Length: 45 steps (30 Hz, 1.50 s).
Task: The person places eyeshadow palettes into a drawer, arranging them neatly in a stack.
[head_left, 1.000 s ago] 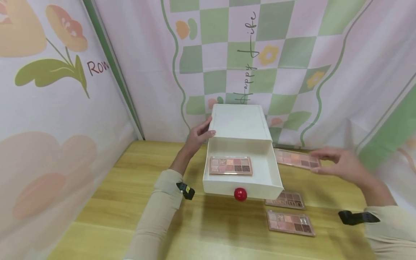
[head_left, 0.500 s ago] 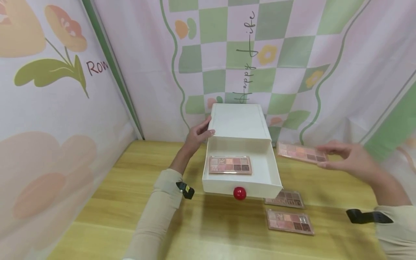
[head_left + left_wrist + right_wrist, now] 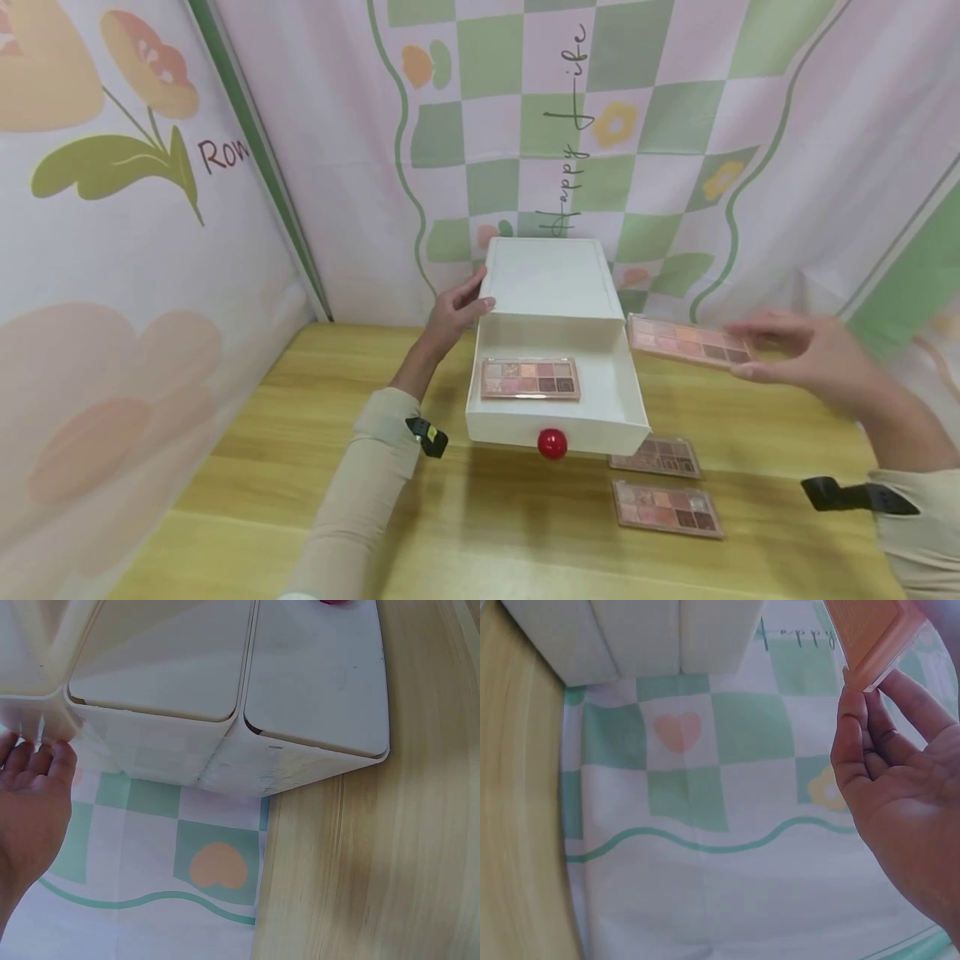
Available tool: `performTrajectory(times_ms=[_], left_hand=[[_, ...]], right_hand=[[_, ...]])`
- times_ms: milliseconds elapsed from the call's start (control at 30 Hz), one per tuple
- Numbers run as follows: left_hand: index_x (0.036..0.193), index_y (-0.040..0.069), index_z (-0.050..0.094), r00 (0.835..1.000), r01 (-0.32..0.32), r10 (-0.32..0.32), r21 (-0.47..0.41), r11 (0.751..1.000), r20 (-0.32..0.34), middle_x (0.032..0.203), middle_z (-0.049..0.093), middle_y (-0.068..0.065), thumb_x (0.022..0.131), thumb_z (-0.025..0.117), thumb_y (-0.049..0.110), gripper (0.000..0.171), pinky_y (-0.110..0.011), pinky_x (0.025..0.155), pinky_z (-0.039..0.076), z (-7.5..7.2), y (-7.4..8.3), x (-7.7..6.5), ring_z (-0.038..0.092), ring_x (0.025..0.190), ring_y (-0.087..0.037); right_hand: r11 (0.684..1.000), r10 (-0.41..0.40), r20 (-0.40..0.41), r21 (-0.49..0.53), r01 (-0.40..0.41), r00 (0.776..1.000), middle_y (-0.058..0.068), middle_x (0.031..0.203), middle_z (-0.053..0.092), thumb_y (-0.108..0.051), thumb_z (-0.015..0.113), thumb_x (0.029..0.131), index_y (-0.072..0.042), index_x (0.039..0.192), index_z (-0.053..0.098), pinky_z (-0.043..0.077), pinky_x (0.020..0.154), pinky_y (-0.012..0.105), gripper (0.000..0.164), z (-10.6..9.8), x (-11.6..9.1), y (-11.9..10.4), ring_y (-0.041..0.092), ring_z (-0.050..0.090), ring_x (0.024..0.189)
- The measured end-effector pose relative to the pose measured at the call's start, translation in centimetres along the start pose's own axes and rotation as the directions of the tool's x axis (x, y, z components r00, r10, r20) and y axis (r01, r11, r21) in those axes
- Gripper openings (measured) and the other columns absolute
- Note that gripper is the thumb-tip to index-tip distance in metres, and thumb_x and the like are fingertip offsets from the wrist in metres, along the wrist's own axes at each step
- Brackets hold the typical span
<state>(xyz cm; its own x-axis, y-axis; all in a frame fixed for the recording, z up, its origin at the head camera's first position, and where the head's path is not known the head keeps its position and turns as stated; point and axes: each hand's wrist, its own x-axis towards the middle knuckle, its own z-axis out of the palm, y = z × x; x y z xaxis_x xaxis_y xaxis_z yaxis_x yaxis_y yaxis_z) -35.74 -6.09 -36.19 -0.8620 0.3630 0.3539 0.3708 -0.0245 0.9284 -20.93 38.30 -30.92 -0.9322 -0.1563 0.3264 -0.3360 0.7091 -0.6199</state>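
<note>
My left hand rests against the left side of a white drawer unit, its fingers touching the wall near a corner. The top drawer is pulled out, with a red round knob on its front. An eyeshadow palette with pink to brown pans lies inside, towards the left. To the right of the drawer, my right hand pinches another eyeshadow palette by its right end. That palette is raised, its left end close to the drawer's right wall, and its orange-pink underside shows in the right wrist view.
Two more eyeshadow palettes lie on the wooden table at right: one partly hidden under the drawer's front corner, the other nearer. Lower drawers are closed. A checkered curtain hangs behind the unit.
My right hand has lifted the palette higher, moving first to the right and then back left towards the drawer. The left hand has stayed against the unit.
</note>
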Motion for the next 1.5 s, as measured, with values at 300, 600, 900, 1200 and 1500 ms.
performTrajectory(times_ms=[300,600,900,1200,1500], left_hand=[[0.158,0.005,0.031,1.000,-0.013,0.013,-0.007,1.000,0.006,0.169,0.028,-0.008,0.098,0.058,0.015,0.066,-0.035,0.128,0.031,-0.1,0.1,0.3,0.034,0.155,-0.025],[0.157,0.005,0.033,1.000,-0.011,0.011,0.007,1.000,-0.019,0.168,0.030,-0.008,0.097,0.059,0.019,0.067,-0.034,0.127,0.033,0.1,0.3,0.3,0.036,0.154,-0.024],[0.157,0.007,0.034,0.999,0.007,-0.006,0.019,1.000,-0.037,0.167,0.032,-0.008,0.096,0.060,0.019,0.067,-0.036,0.126,0.035,0.2,0.3,0.3,0.038,0.153,-0.026],[0.157,0.008,0.035,0.999,0.021,-0.019,0.027,0.999,-0.046,0.167,0.033,-0.005,0.095,0.060,0.020,0.067,-0.035,0.126,0.036,0.4,0.0,0.1,0.039,0.152,-0.024],[0.157,0.009,0.035,0.998,0.033,-0.032,0.030,0.999,-0.047,0.167,0.033,-0.005,0.096,0.061,0.020,0.067,-0.034,0.125,0.036,0.4,0.0,-0.1,0.039,0.153,-0.023]], right_hand=[[0.991,-0.126,0.059,0.046,0.124,0.990,-0.030,0.113,0.064,0.001,0.085,0.074,-0.006,0.126,0.069,0.048,0.083,-0.001,0.056,1.1,1.0,-3.2,-0.018,0.057,0.103],[0.979,-0.205,0.083,-0.001,0.206,0.975,-0.023,0.106,0.064,-0.007,0.088,0.074,-0.007,0.121,0.073,0.038,0.087,-0.004,0.049,2.7,2.0,-5.0,-0.014,0.054,0.103],[0.953,-0.302,0.129,0.009,0.304,0.945,-0.016,0.104,0.066,-0.007,0.087,0.074,-0.010,0.119,0.075,0.040,0.087,0.005,0.046,4.6,3.2,-7.1,-0.004,0.055,0.098],[0.926,-0.354,0.174,-0.075,0.371,0.919,-0.010,0.104,0.068,-0.020,0.088,0.074,-0.014,0.118,0.076,0.047,0.089,0.022,0.045,6.5,4.2,-9.0,-0.005,0.054,0.099],[0.943,-0.318,0.269,-0.007,0.332,0.909,-0.008,0.100,0.071,-0.025,0.086,0.080,-0.011,0.117,0.076,0.057,0.090,0.031,0.041,8.9,5.1,-10.1,0.003,0.064,0.095]])
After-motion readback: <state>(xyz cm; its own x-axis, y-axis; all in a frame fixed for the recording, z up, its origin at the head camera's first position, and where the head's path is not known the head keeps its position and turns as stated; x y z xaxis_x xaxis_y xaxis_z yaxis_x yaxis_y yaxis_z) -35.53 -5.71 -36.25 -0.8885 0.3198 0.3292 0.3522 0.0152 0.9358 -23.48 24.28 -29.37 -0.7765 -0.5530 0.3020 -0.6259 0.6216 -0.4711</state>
